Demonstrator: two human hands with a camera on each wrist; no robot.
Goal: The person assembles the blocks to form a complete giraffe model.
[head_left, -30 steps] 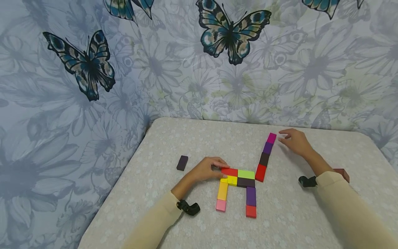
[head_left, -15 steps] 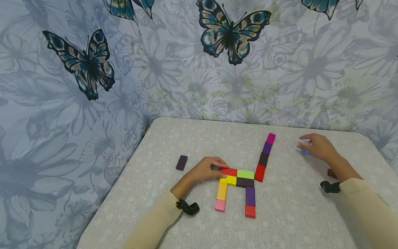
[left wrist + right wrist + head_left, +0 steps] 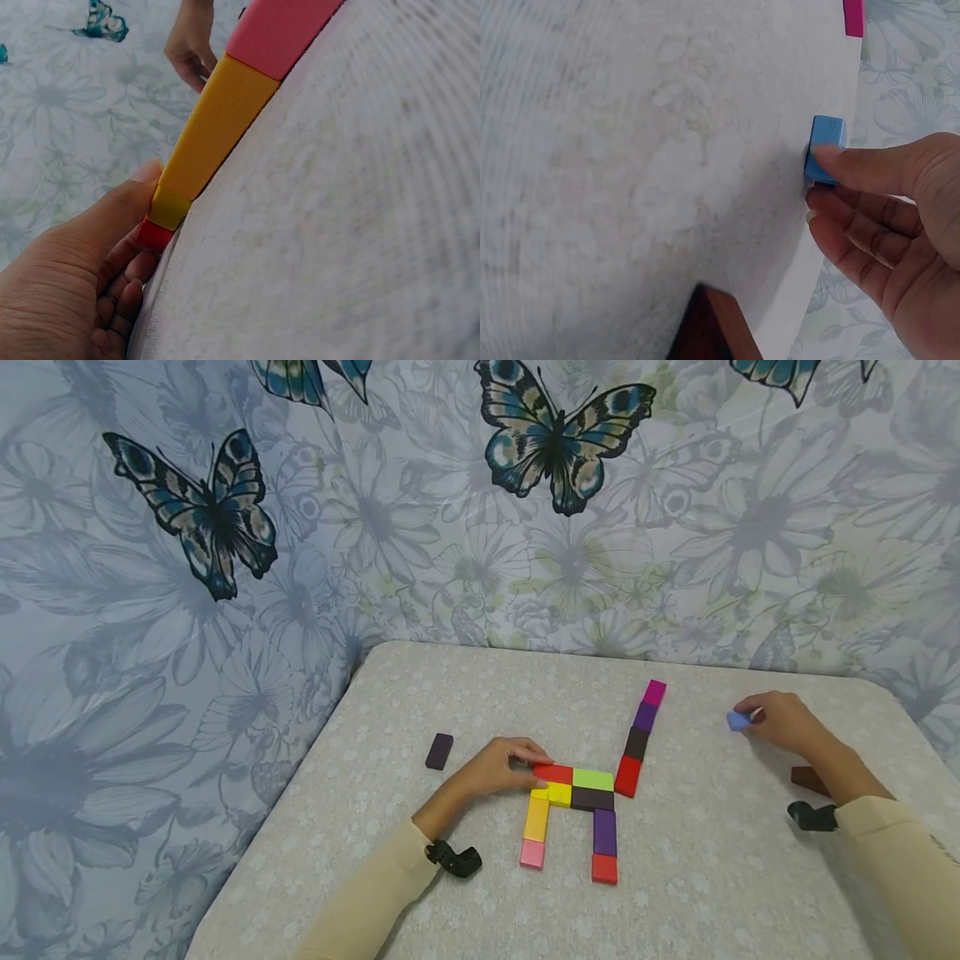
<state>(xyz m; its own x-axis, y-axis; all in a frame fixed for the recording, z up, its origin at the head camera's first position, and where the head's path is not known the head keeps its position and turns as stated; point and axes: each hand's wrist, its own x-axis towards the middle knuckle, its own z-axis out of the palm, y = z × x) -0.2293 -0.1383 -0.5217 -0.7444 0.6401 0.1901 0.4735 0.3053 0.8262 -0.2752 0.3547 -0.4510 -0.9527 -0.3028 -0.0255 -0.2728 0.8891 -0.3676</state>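
Note:
My left hand (image 3: 498, 768) rests at the left end of a flat figure of coloured blocks. Its thumb is against the yellow block (image 3: 171, 208) and its fingers are at the red block (image 3: 553, 774), pinching the pair. Beside them lie a lime green block (image 3: 593, 780) and a dark brown block (image 3: 592, 799). An orange-yellow block (image 3: 536, 819) with a pink one (image 3: 532, 853), and a purple block (image 3: 604, 833) with a red one below, extend toward me. Far right, my right hand (image 3: 783, 722) pinches a blue block (image 3: 826, 150) between thumb and fingers.
A slanted row of red, dark brown, purple and magenta blocks (image 3: 655, 693) runs back from the figure's right corner. One dark block (image 3: 439, 751) lies alone at left. A reddish-brown block (image 3: 810, 780) sits by my right wrist. The patterned tablecloth (image 3: 360, 860) meets a butterfly-print wall behind.
My right hand has moved right, away from the magenta block, and has taken hold of the blue block. The left hand has stayed in place on the figure.

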